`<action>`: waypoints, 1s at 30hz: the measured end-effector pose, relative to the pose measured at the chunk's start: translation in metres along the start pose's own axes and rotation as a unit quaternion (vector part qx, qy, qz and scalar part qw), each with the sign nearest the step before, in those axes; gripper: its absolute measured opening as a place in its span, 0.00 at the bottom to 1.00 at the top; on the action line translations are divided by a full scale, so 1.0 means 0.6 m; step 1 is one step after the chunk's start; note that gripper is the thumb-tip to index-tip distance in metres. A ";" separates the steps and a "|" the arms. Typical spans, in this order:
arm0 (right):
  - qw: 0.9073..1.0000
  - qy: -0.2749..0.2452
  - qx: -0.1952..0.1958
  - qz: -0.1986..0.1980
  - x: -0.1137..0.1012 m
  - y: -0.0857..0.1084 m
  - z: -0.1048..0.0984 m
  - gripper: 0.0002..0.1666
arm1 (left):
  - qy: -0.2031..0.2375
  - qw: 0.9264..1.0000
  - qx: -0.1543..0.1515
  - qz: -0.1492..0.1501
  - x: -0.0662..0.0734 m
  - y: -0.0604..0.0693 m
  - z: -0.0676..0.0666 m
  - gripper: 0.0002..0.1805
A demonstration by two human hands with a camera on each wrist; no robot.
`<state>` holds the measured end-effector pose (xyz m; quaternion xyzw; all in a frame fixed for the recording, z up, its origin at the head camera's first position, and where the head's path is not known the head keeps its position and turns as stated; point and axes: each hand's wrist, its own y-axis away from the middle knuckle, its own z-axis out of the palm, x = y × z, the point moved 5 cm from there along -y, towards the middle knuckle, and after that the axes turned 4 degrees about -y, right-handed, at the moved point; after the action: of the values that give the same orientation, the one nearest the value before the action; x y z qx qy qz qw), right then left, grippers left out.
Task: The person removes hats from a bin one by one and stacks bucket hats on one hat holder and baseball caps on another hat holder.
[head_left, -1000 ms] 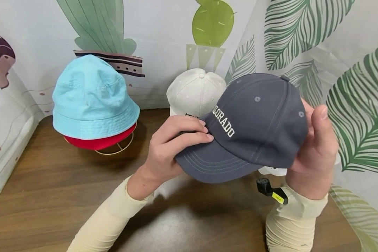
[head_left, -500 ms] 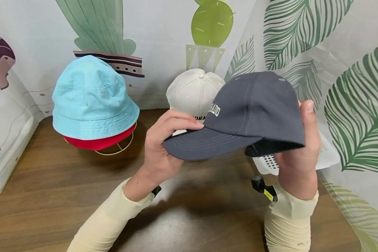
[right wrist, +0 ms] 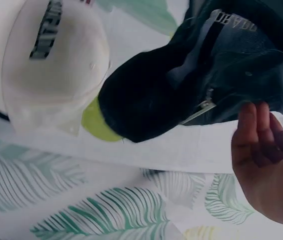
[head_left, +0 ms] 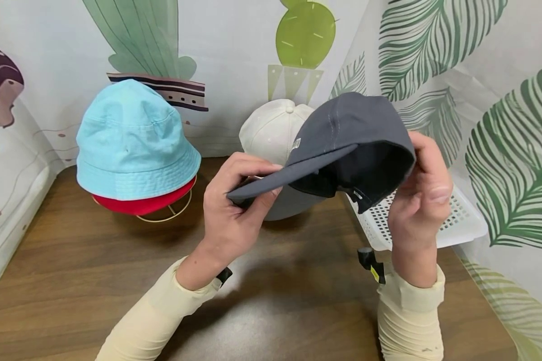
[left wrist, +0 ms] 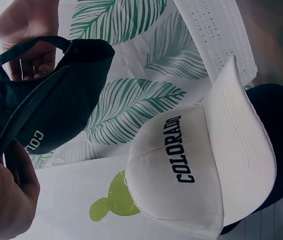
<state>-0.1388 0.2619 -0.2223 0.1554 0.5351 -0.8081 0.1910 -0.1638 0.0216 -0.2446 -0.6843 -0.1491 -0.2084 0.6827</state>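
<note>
A dark grey baseball cap is tilted in the air, its dark inside and back strap showing. My left hand pinches the brim between thumb and fingers. At the cap's back, my right hand touches the edge with bent fingers, its thumb off the fabric; the right wrist view shows the fingertips against the cap. Behind the held cap stands a white baseball cap, marked COLORADO in the left wrist view, partly hidden in the head view. Under it a dark cap shows.
At left, a light blue bucket hat sits over a red hat on a gold wire stand. A white perforated basket lies behind my right hand on the brown wooden table. Printed cloth hangs behind.
The grey cap has tipped back, brim edge-on, so its lettering turned away and its inside came into view. My right hand moved left and its thumb came down off the cap.
</note>
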 end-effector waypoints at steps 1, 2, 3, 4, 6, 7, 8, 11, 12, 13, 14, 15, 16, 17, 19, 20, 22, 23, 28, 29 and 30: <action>0.999 0.033 -0.003 -0.021 -0.004 -0.001 0.004 0.50 | 0.001 1.000 0.004 -0.006 -0.002 0.001 -0.001 0.11; 0.997 0.063 -0.008 -0.041 -0.009 -0.001 0.010 0.52 | 0.004 1.000 0.007 -0.012 -0.004 0.002 -0.002 0.11; 0.993 0.102 -0.014 -0.061 -0.014 -0.002 0.016 0.54 | 0.005 1.000 0.010 -0.017 -0.005 0.003 -0.002 0.10; 0.986 0.143 -0.022 -0.078 -0.018 -0.002 0.023 0.55 | 0.006 1.000 0.014 -0.023 -0.007 0.004 -0.003 0.10; 0.968 0.225 -0.041 -0.105 -0.026 -0.002 0.035 0.55 | 0.006 0.999 0.019 -0.034 -0.010 0.005 -0.004 0.10; 0.958 0.258 -0.054 -0.116 -0.029 -0.002 0.041 0.54 | 0.004 0.999 0.021 -0.039 -0.011 0.006 -0.005 0.10; 0.948 0.285 -0.067 -0.122 -0.031 -0.001 0.046 0.51 | 0.002 0.999 0.024 -0.043 -0.012 0.007 -0.006 0.10; 0.928 0.334 -0.110 -0.121 -0.031 0.003 0.055 0.40 | -0.001 0.998 0.028 -0.052 -0.014 0.008 -0.007 0.10; 0.925 0.341 -0.123 -0.115 -0.028 0.005 0.055 0.38 | -0.002 0.998 0.028 -0.053 -0.014 0.008 -0.007 0.10; 0.922 0.348 -0.134 -0.106 -0.025 0.006 0.054 0.36 | -0.002 0.998 0.028 -0.053 -0.015 0.008 -0.007 0.10; 0.919 0.356 -0.140 -0.098 -0.021 0.008 0.052 0.34 | -0.002 0.998 0.028 -0.053 -0.015 0.008 -0.007 0.10; 0.915 0.367 -0.142 -0.092 -0.017 0.009 0.048 0.31 | -0.001 0.998 0.028 -0.053 -0.014 0.008 -0.007 0.10; 0.911 0.377 -0.143 -0.087 -0.013 0.011 0.044 0.29 | -0.002 0.998 0.028 -0.052 -0.014 0.007 -0.006 0.10; 0.906 0.389 -0.142 -0.083 -0.009 0.013 0.040 0.26 | -0.003 0.998 0.029 -0.051 -0.014 0.007 -0.007 0.10; 0.900 0.406 -0.136 -0.079 -0.003 0.016 0.032 0.21 | -0.003 0.998 0.032 -0.048 -0.013 0.006 -0.007 0.10; 0.899 0.411 -0.131 -0.078 -0.001 0.017 0.029 0.19 | -0.004 0.998 0.034 -0.047 -0.012 0.006 -0.007 0.09; 0.897 0.418 -0.121 -0.078 0.002 0.018 0.024 0.17 | -0.007 0.998 0.036 -0.045 -0.010 0.004 -0.008 0.09; 0.897 0.420 -0.116 -0.078 0.003 0.017 0.022 0.17 | -0.007 0.998 0.037 -0.044 -0.009 0.003 -0.008 0.09; 0.906 0.406 -0.092 -0.076 0.002 0.013 0.019 0.16 | -0.005 0.999 0.038 -0.035 -0.005 -0.002 -0.011 0.09; 0.909 0.400 -0.089 -0.075 0.002 0.012 0.019 0.16 | -0.004 0.999 0.038 -0.034 -0.005 -0.002 -0.012 0.09; 0.911 0.396 -0.085 -0.073 0.001 0.011 0.019 0.15 | -0.004 0.999 0.039 -0.033 -0.005 -0.003 -0.012 0.09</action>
<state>-0.1367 0.2492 -0.2235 0.4063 0.6431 -0.6436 -0.0838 -0.1678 0.0144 -0.2445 -0.6530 -0.1826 -0.2222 0.7006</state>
